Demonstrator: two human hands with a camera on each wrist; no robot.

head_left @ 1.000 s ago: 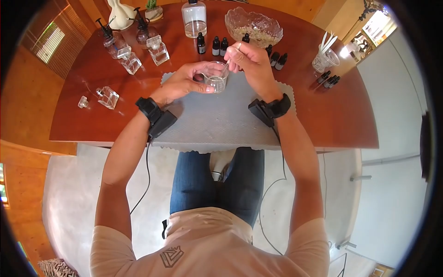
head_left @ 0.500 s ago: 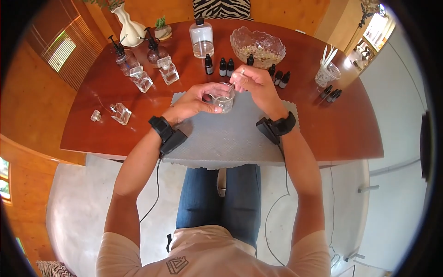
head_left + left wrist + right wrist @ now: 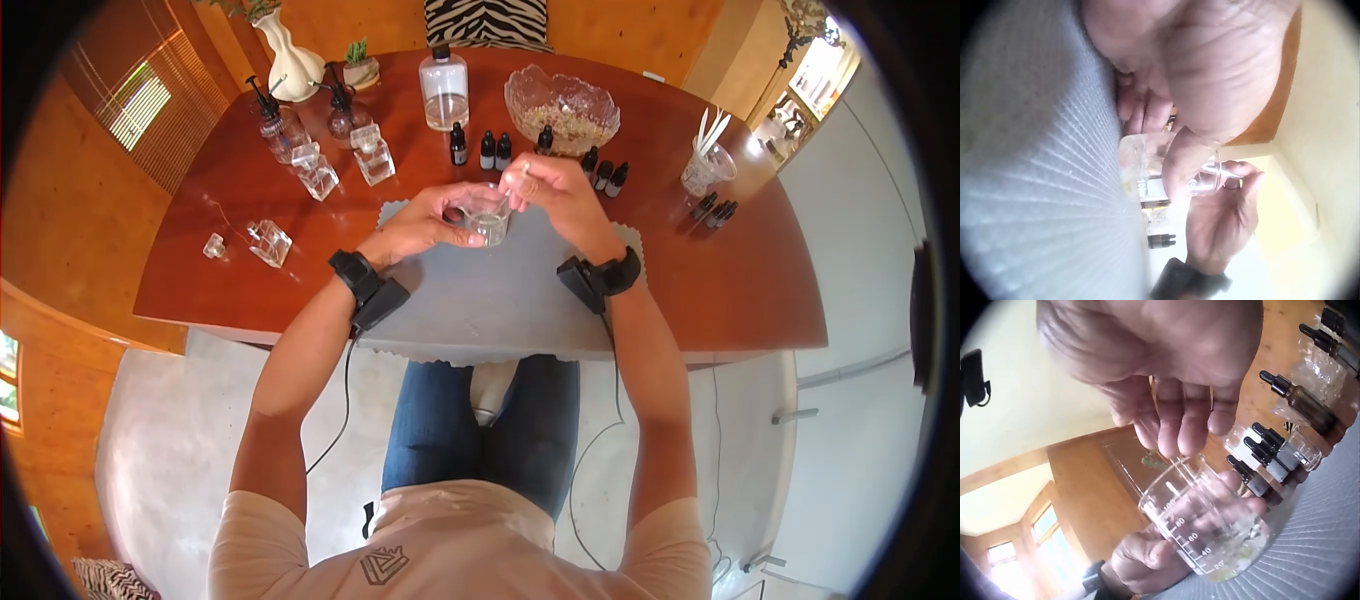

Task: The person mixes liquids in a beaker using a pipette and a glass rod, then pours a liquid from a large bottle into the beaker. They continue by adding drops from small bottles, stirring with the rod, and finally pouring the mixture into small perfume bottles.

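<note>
Above the grey mat (image 3: 470, 305): left hand (image 3: 424, 222) grips the beaker (image 3: 489, 230) by its side, likely to steady it; base contact unclear. Right hand (image 3: 556, 190) pinches a thin rod (image 3: 526, 168) reaching inside. Dropper bottles (image 3: 503, 152) stand beyond, presumably for easy reach.

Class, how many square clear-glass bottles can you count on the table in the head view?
3: one capped bottle and another beside it, near the dark spray bottles; a third bottle farther left, next to a loose clear cap. None seems hidden.
</note>
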